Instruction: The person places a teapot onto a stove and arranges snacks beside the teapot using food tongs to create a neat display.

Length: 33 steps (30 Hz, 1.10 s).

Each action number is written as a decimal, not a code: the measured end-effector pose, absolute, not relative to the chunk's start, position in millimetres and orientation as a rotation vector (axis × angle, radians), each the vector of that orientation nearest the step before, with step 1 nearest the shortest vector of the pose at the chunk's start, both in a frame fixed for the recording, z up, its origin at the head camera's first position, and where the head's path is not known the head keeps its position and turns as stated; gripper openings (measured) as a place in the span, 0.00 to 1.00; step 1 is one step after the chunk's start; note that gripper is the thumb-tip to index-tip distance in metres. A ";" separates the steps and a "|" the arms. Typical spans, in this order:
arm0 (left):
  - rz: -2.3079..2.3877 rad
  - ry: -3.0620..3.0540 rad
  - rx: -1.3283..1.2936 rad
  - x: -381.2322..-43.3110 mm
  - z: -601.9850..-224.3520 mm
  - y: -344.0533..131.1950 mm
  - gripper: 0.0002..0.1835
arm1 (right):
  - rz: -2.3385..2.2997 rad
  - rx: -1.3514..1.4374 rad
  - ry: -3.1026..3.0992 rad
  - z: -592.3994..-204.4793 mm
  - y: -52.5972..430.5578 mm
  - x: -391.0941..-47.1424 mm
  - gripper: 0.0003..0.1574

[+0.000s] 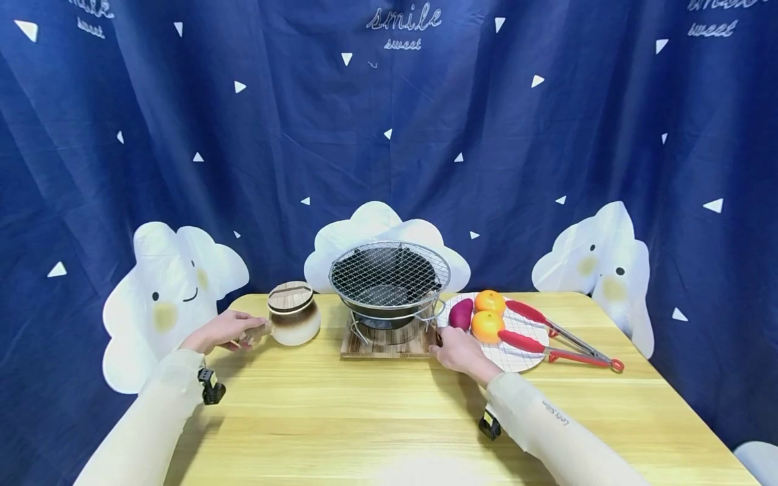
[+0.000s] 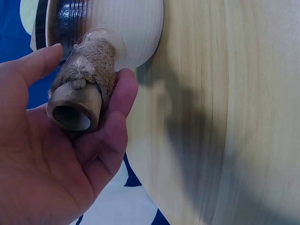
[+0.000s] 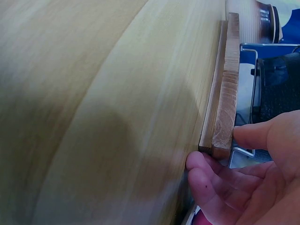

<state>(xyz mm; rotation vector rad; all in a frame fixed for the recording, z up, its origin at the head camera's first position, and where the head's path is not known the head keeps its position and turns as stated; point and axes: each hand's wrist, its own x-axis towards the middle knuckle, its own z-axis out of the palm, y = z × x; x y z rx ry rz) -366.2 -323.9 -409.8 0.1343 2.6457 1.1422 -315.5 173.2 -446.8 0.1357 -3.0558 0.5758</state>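
My left hand (image 1: 227, 329) is at the left side of a cream-and-brown ceramic pot (image 1: 296, 327) with a wooden lid (image 1: 290, 297). In the left wrist view, its fingers curl round the pot's twine-wrapped, hollow-ended handle (image 2: 86, 75), thumb on one side. My right hand (image 1: 458, 351) pinches the right front corner of a wooden board (image 1: 389, 351), thumb on top and fingertips at its underside, as the right wrist view shows. On that board stands a black tabletop grill (image 1: 379, 312) in a wire stand, topped by a round wire mesh (image 1: 389, 273).
Right of the grill, a white plate (image 1: 516, 361) with a grid pattern holds a purple sweet potato (image 1: 460, 314) and two oranges (image 1: 488, 327). Red-handled tongs (image 1: 577, 358) lie across the plate onto the wooden table (image 1: 340, 418). A blue curtain (image 1: 389, 135) hangs behind.
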 end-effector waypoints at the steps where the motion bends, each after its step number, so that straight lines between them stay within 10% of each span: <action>1: 1.143 2.644 0.126 -366.1 -409.6 -324.3 0.26 | 0.573 0.139 -3.053 -446.9 173.1 -315.2 0.14; 33: 1.395 2.267 0.153 -357.3 -411.8 -321.3 0.26 | 0.564 0.152 -3.032 -449.3 174.8 -310.7 0.17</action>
